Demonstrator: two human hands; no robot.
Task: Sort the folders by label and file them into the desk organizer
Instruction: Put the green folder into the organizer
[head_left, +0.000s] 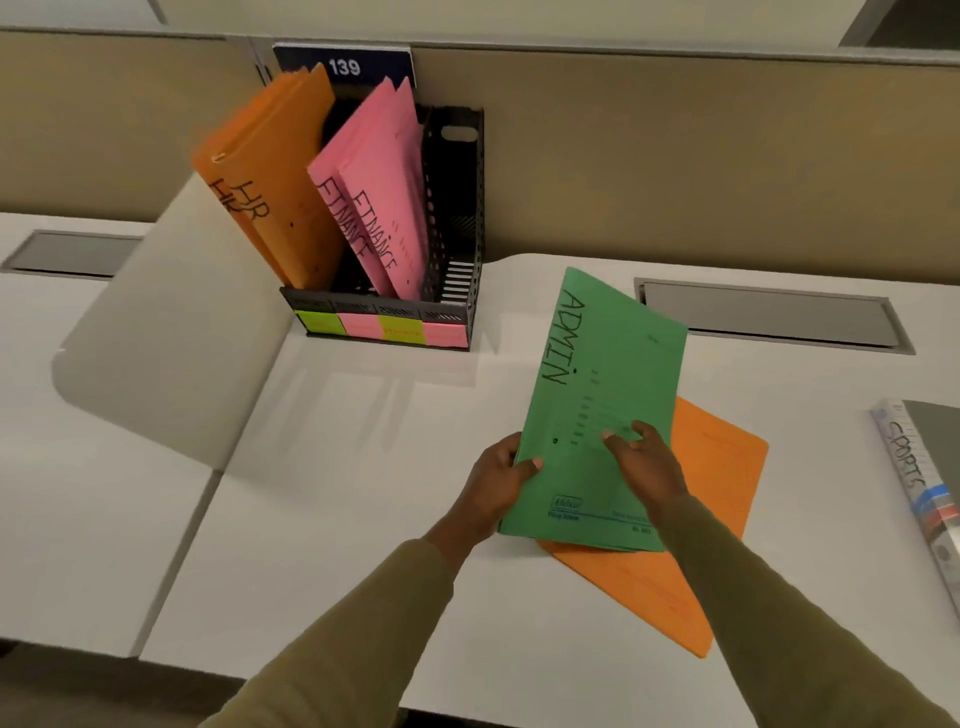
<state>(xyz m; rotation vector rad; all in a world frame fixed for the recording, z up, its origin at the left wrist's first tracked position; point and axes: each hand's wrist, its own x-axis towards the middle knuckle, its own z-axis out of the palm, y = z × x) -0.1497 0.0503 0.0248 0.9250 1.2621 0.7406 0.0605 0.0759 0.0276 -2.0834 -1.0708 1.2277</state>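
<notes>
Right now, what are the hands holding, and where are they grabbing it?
Both hands hold the green ADMIN folder near its bottom end: left hand on the left edge, right hand on the front.

"ADMIN" on green folder (602, 410); "139" on sign (344, 66).

Soft even overhead light; faint shadows; wide-angle bending at edges

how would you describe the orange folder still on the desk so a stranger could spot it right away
Start at the white desk, right of the black desk organizer. Both hands hold a green ADMIN folder there, and the loose orange folder lies flat beneath it, poking out right and toward the viewer. Unlike the orange HR folders standing in the organizer, it shows no big handwritten label.
</notes>
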